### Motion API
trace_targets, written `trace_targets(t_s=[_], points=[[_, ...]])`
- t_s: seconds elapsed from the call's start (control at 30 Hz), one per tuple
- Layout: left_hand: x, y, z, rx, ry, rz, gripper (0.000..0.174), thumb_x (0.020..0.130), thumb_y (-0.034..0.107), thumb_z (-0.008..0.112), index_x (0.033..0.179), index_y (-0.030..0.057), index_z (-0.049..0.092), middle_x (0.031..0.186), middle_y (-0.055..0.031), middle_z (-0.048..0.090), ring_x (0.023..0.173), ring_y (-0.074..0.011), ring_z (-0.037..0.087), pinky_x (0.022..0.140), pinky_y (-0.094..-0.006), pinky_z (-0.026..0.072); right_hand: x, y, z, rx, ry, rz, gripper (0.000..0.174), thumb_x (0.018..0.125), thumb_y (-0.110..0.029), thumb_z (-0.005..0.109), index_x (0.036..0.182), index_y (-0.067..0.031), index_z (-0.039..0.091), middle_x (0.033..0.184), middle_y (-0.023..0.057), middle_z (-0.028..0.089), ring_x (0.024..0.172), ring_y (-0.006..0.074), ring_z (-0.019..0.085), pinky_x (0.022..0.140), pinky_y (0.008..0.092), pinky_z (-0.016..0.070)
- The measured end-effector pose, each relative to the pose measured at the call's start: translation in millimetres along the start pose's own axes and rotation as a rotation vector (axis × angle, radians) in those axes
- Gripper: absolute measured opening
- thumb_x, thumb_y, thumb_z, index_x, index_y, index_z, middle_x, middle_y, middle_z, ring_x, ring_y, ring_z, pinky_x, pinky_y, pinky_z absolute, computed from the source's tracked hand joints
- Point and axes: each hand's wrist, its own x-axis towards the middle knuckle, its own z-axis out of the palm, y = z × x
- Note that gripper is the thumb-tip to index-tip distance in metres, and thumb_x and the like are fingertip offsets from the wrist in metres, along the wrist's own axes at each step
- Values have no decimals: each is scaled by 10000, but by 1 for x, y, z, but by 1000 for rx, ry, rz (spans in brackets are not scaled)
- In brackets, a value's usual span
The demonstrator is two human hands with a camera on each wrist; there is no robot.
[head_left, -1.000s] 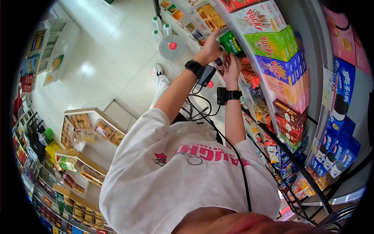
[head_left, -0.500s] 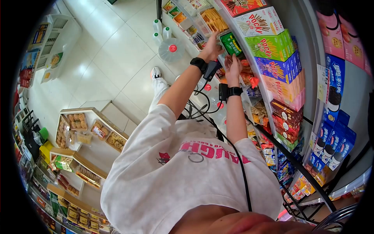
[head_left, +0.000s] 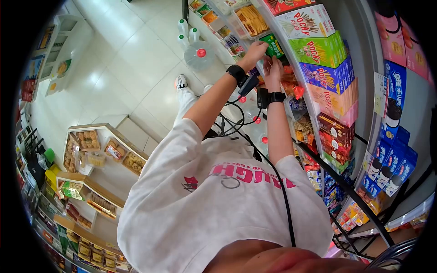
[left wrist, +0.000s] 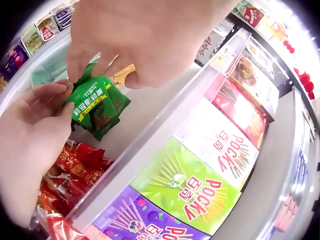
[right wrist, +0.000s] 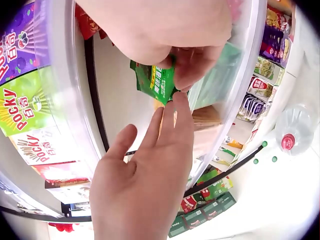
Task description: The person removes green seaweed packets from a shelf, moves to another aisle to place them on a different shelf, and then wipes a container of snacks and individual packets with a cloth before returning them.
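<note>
Green rectangular plastic packet (left wrist: 96,106), right hand (left wrist: 36,127) pinching, outstretched left hand (right wrist: 147,167) touching, seems best held lightly by its edge.

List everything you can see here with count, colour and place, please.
Pocky boxes: many, mixed colours, head view's right
Green snack packet: 1, green, beside Pocky boxes
Red-wrapped snacks: several, red, below packet
Yellow stick snacks: several, yellow, above packet
Oreo boxes: several, blue, head view's far right
Red-capped bottles: at least 4, clear, floor
Green-capped jugs: 3, whitish, floor
Packaged pastries: many, tan, head view's left
Cables: several, black, before torso
Wristbands: 2, black, one per arm
T-shirt: 1, white with pink lettering, torso
Left hand: 1, bare, at packet
Right hand: 1, bare, pinching packet
</note>
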Motion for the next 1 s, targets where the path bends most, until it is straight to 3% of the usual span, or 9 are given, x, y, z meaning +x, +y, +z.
trace_targets(t_s=[0.2,0.33,0.37,0.5,0.63,0.73,0.8,0.87,1.0], points=[[21,-24,-10,156,35,124,447,929,244,559,1219,-96,558,1128,-170,629,987,-242,637,818,-347,560,-9,-8,11,-103,10,-62,176,961,-209,678,1005,-88,557,911,61,700,795,137,669,667,240,536],[37,-54,-19,246,203,229,350,904,156,570,1155,-89,560,970,-144,655,800,-206,659,726,-323,560,-2,-7,6,-73,2,-89,160,955,-158,683,975,-93,538,882,43,667,835,143,664,703,248,537],[43,-67,-19,180,227,255,346,892,168,641,1107,-89,553,927,-137,655,752,-189,659,700,-318,558,-6,-7,5,-56,-1,-94,157,955,-143,682,990,-89,539,905,45,658,847,147,656,717,252,536],[-1,-29,-12,21,214,93,547,827,293,804,1117,-93,548,928,-168,663,831,-206,677,713,-344,553,-41,-3,-1,-96,-59,-137,182,967,-157,666,1092,-94,550,973,52,653,894,164,645,740,277,509],[-2,-28,-21,338,125,209,629,829,311,799,1214,-130,569,982,-201,696,834,-226,676,753,-335,537,-68,7,-9,-179,-83,-182,237,980,-153,643,1190,-94,549,1097,54,648,971,166,641,794,306,512],[-4,-38,-19,195,64,311,561,820,293,789,1149,-130,621,927,-253,700,834,-263,687,754,-379,532,-72,8,-13,-123,-103,-165,267,989,-139,624,1234,-76,539,1161,62,636,1046,176,630,837,319,513],[-12,-37,-23,268,-7,232,543,838,290,761,1194,-100,635,962,-261,703,854,-282,699,770,-370,529,-71,7,-13,-71,-87,-119,274,993,-127,613,1244,-55,531,1183,61,626,1090,178,616,866,321,512],[-19,-36,-24,279,-74,213,521,838,299,756,1177,-82,654,973,-261,702,860,-300,705,777,-367,531,-74,5,-11,-201,-73,-227,268,988,-130,623,1225,-42,534,1128,67,638,979,164,629,808,301,513],[-10,-45,-20,553,-99,456,404,854,296,718,1018,-72,703,867,-235,637,840,-373,627,754,-442,506,-81,1,-13,-540,-3,-442,266,991,-127,617,1212,-8,529,1086,73,640,880,137,631,749,291,534]])
